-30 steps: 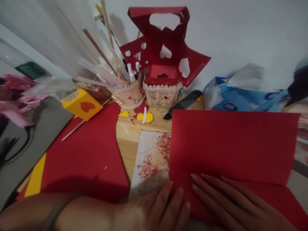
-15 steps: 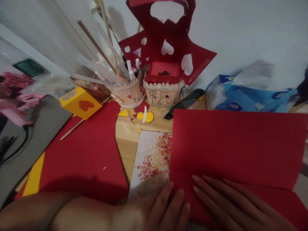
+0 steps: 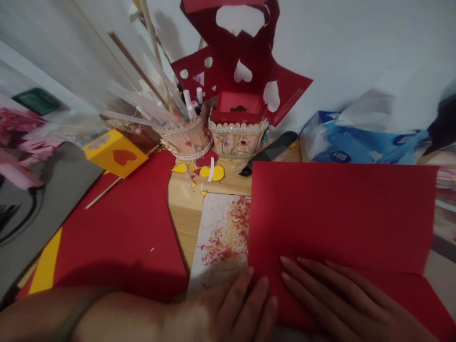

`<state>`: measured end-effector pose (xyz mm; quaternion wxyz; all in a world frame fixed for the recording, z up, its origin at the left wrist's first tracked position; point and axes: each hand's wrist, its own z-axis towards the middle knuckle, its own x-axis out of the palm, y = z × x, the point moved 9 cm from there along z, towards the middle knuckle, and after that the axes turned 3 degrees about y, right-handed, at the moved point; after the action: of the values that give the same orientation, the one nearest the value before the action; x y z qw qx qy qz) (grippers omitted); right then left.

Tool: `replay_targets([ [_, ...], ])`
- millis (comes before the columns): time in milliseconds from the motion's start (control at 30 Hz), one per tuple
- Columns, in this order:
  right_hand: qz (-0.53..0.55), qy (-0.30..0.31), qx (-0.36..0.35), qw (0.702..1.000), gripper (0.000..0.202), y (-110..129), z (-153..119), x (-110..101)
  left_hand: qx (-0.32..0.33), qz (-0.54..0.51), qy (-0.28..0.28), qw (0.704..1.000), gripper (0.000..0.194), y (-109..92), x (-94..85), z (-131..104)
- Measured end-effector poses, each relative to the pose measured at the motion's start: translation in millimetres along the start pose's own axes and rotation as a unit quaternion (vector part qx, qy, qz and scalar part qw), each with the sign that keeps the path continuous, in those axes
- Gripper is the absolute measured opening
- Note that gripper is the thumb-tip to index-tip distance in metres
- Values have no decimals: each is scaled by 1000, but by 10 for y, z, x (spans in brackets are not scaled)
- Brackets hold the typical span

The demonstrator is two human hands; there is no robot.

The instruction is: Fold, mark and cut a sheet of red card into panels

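Both hands lie flat, fingers stretched out, on a folded sheet of red card (image 3: 338,213) at the near edge of the wooden desk (image 3: 183,204): the left hand (image 3: 235,308) on its lower left corner, the right hand (image 3: 338,299) just beside it along the fold. Under the card's left edge lies a white sheet speckled red and yellow (image 3: 223,237). Behind stand two craft-stick holders (image 3: 213,137) and a blue tissue pack (image 3: 356,142).

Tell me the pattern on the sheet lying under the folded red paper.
The sheet is white, speckled with red and yellow flecks; head view shows it.
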<state>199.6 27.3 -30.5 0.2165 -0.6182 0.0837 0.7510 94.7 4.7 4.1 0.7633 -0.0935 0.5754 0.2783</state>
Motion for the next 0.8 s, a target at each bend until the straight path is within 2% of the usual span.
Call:
replay_targets([
  [167,-4,1,1,1000,47,-3,26,-8,-39,-43,-50,997,18,105,-45,2],
  [267,-12,4,1,1000,46,-4,71,-55,-16,-66,-30,997,14,127,-17,41],
  [433,-10,54,-1,998,46,6,139,-117,50,-102,13,993,33,119,47,174],
  [567,50,102,21,993,51,-34,142,-125,58,-125,52,989,30,131,152,309],
  [733,153,141,60,976,49,-89,129,-104,68,-78,13,995,31,71,136,350],
  [800,173,150,69,971,50,-85,107,-105,72,-66,18,995,30,47,170,316],
])
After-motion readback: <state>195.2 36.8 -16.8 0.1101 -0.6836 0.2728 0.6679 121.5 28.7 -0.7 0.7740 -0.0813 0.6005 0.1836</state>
